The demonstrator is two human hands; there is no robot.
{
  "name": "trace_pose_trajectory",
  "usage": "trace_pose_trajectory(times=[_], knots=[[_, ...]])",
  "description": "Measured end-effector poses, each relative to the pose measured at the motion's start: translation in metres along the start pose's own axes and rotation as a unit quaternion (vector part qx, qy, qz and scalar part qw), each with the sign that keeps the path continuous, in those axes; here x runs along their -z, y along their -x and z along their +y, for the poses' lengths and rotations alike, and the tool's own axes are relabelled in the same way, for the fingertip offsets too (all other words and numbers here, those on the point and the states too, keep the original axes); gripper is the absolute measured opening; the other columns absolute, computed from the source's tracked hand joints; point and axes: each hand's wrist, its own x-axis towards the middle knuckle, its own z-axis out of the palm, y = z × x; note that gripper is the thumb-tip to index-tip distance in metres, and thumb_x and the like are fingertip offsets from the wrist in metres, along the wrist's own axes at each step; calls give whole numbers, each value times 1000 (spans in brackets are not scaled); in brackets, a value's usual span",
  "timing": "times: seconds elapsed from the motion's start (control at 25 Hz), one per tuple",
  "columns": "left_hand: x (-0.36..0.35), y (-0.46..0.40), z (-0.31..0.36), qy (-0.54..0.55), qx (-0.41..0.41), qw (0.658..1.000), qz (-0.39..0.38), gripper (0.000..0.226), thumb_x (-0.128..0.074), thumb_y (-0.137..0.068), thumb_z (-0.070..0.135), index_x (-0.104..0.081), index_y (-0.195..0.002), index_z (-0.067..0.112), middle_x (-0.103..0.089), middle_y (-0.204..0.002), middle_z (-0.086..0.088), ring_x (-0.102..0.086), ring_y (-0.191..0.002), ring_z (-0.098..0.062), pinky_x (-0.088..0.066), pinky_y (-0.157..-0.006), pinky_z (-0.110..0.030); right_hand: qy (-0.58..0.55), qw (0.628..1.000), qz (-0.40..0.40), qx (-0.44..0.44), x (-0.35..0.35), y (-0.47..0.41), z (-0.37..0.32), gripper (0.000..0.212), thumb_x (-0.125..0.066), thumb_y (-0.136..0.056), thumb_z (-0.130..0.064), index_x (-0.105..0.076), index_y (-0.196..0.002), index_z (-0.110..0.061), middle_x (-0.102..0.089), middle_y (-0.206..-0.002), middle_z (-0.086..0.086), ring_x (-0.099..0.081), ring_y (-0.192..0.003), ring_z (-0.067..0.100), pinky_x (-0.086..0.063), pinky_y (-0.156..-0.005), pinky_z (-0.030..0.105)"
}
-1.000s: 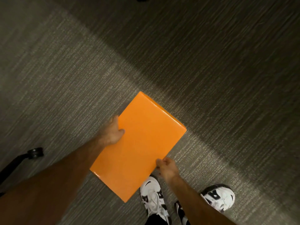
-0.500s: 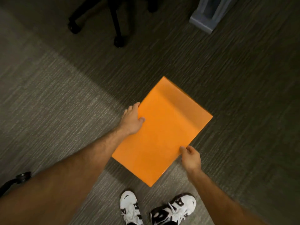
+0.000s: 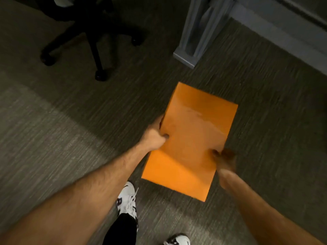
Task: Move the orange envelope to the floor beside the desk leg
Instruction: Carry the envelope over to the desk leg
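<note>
a: where was the orange envelope?
b: pinched between left hand and right hand, above carpet, desk leg beyond them.
a: handling?
b: likely light, bendy; long edges suited.

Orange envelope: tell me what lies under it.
Under the orange envelope only grey carpet shows around its edges. The fingers beneath it and the floor directly below are covered.
</note>
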Motion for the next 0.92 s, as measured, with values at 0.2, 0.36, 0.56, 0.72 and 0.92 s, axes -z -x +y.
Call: trace_pose_trajectory(times=[0.2, 0.36, 0.56, 0.72, 0.92], knots=[[-50, -90, -35, 68, 5, 998, -5, 97, -83, -72, 14, -29, -151, 33, -53, -143, -1, -54, -124, -21, -46, -104, -38, -15, 1000, -22, 12, -30, -94, 16, 46, -64, -84, 16, -49, -128, 13, -62, -120, 30, -55, -98, 31, -49, -84, 56], [-83, -160, -63, 59, -21, 998, 28, 98, -84, -71, 20, -27, -149, 40, -42, -136, 16, -41, -120, -2, -38, -89, -16, -77, 997, -17, 16, -69, -155, 50, 50, -59, -80, 26, -48, -123, 3, -59, -122, 31, -55, -101, 32, -50, -82, 54], [-119, -239, -83, 13, -87, 996, 16, 99, -80, -73, 20, -23, -152, 40, -38, -145, 12, -30, -114, 21, -26, -86, 5, -81, 993, 48, 69, -96, -221, 78, 40, -63, -83, 12, -54, -119, -3, -63, -120, 26, -63, -108, 44, -55, -80, 55], [-133, -319, -60, -3, -111, 994, 26, 104, -72, -66, 35, -18, -156, 37, -36, -155, 0, -34, -136, -11, -31, -114, -28, -70, 987, 66, 131, -113, -292, 51, 48, -64, -88, -2, -51, -132, -16, -64, -128, 18, -64, -108, 33, -54, -85, 52], [-146, -377, -53, -110, -97, 988, 46, 104, -67, -80, 46, 0, -159, 33, -18, -165, -5, -21, -147, -36, -22, -118, -49, -2, 980, 57, 192, -139, -332, 39, 52, -53, -101, -26, -33, -149, -27, -60, -138, 10, -62, -116, 33, -53, -94, 52]])
